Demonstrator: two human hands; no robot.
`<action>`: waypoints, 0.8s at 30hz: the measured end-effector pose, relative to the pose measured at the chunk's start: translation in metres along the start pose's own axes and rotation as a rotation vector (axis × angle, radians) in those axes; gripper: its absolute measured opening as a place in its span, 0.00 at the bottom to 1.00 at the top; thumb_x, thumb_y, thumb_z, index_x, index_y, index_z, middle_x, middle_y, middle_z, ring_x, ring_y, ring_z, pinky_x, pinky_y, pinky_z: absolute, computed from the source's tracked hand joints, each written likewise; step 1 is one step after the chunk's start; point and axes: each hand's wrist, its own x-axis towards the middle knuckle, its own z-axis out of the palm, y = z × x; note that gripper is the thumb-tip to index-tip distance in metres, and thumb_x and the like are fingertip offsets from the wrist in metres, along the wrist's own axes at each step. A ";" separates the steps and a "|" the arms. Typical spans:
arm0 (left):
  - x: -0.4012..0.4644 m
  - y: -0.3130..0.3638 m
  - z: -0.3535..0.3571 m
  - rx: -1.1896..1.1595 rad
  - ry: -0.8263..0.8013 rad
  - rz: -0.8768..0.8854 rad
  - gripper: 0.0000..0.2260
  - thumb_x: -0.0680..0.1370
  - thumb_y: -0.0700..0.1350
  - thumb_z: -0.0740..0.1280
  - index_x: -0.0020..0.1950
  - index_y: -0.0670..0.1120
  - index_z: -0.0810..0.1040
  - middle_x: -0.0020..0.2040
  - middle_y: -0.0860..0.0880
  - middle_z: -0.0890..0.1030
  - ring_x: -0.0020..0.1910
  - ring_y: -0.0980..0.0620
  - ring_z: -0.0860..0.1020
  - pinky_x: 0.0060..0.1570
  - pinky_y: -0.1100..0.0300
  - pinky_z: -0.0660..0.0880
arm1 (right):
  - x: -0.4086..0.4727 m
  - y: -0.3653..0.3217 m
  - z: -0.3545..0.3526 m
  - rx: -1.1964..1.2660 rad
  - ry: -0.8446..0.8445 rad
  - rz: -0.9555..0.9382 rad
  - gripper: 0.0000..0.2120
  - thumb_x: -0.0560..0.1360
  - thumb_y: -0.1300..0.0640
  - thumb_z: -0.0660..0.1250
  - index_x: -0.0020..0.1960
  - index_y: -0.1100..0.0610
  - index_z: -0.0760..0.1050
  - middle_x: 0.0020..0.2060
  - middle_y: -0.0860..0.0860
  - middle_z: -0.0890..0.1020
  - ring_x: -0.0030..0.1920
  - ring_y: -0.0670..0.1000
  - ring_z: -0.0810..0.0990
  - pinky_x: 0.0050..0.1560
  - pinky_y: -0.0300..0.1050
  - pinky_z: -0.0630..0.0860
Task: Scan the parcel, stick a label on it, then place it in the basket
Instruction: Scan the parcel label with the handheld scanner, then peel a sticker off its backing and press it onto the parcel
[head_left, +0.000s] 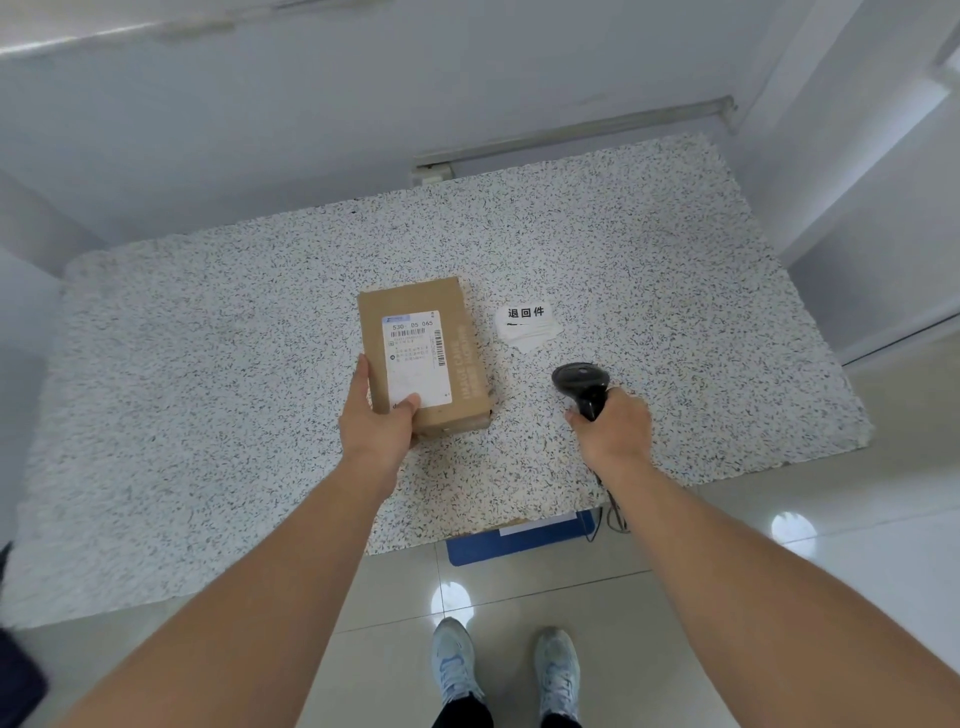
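Observation:
A brown cardboard parcel with a white shipping label on top rests on the speckled table. My left hand grips its near left corner, thumb on the top face. My right hand is closed around the handle of a black barcode scanner, whose head points away from me, to the right of the parcel. A small stack of white labels printed with black characters lies just beyond the scanner. No basket can be made out for certain.
A blue flat-edged object shows on the floor under the table's near edge, and the scanner's cable hangs there. My feet in light shoes stand on glossy tiles. White walls close in behind and to the right.

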 end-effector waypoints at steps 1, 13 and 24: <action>0.000 -0.001 0.000 0.004 0.001 0.001 0.40 0.77 0.35 0.72 0.80 0.64 0.58 0.73 0.51 0.72 0.62 0.43 0.79 0.53 0.42 0.83 | 0.000 0.001 0.001 -0.008 0.000 0.003 0.21 0.77 0.49 0.76 0.63 0.61 0.77 0.56 0.59 0.78 0.48 0.52 0.73 0.46 0.43 0.70; 0.003 0.000 -0.005 0.243 -0.010 0.047 0.39 0.80 0.42 0.70 0.81 0.64 0.52 0.76 0.49 0.69 0.66 0.42 0.76 0.58 0.49 0.78 | -0.004 -0.020 -0.007 -0.004 0.069 0.017 0.42 0.73 0.32 0.70 0.73 0.60 0.64 0.64 0.58 0.70 0.61 0.58 0.73 0.48 0.51 0.75; 0.008 0.052 0.014 1.152 -0.122 0.811 0.27 0.83 0.52 0.59 0.81 0.49 0.57 0.79 0.42 0.58 0.78 0.40 0.60 0.72 0.39 0.68 | 0.015 -0.079 -0.009 -0.028 0.171 -0.137 0.15 0.84 0.50 0.64 0.69 0.53 0.77 0.64 0.56 0.76 0.56 0.54 0.78 0.49 0.48 0.80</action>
